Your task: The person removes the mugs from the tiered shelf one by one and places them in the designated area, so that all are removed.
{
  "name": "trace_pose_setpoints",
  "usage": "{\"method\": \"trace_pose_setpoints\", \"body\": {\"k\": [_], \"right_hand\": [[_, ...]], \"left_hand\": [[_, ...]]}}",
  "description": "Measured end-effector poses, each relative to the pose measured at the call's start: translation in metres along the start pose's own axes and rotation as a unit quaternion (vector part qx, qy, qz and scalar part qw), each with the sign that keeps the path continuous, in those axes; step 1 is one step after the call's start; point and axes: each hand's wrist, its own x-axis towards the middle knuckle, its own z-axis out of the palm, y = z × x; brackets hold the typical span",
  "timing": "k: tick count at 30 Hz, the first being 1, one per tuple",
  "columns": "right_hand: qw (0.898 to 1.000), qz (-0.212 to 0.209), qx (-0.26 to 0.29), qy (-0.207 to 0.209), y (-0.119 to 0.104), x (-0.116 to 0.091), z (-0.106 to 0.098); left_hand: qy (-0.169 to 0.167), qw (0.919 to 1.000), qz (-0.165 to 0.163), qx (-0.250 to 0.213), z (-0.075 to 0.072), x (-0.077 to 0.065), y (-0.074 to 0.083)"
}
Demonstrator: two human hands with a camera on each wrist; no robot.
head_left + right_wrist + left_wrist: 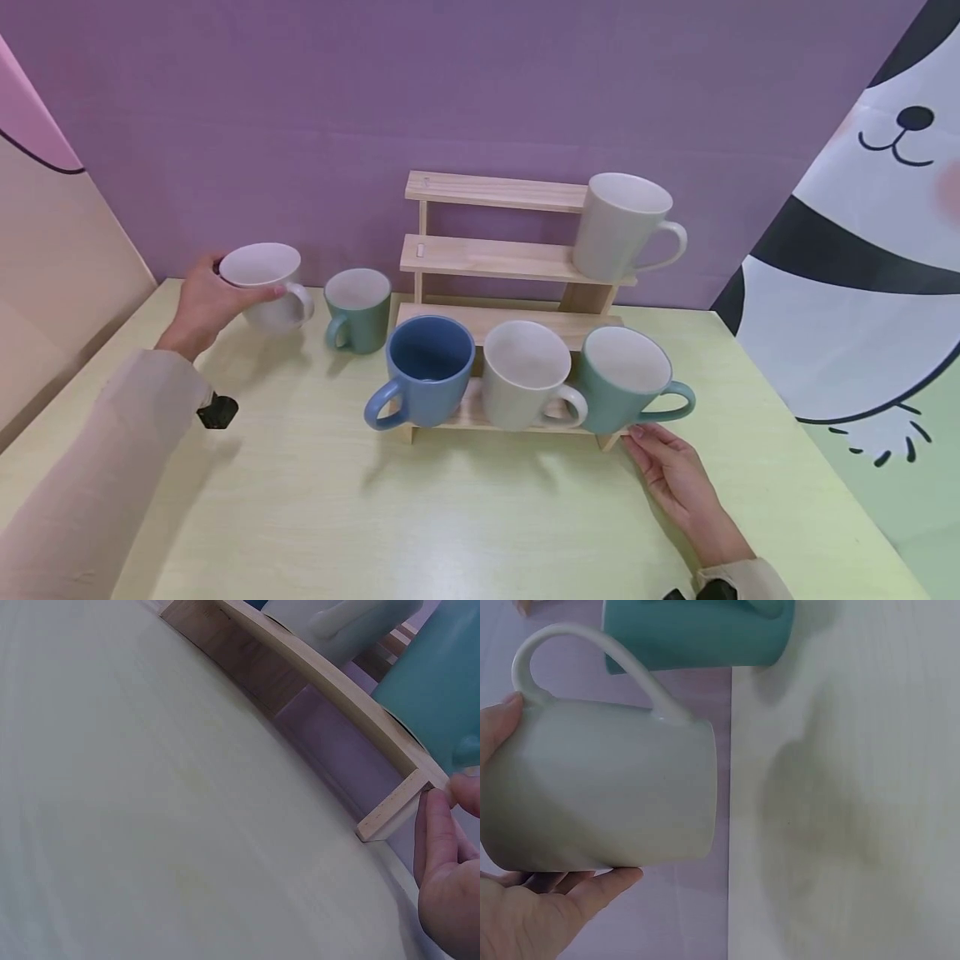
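At the left, my left hand grips a white mug round its rim and side. In the left wrist view the thumb lies near the mug's handle, and a gap separates the mug from its shadow on the table. A small green mug stands to its right. My right hand pinches the front right corner of a wooden tiered shelf. Along the shelf's lowest step stand a blue mug, a white mug and a green mug.
A tall white mug stands on an upper step at the shelf's right end. The pale table runs back to a purple backdrop. A panda print covers the right side, and a beige panel borders the left.
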Motion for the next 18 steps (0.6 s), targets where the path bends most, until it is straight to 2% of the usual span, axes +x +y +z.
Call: {"method": "trace_pose_setpoints", "body": {"k": [18], "right_hand": [[1.000,0.003,-0.005,0.005,0.000,0.001,0.002]], "left_hand": [[-0.012,0.9997,-0.021,-0.003,0.014,-0.007,-0.023]]}}
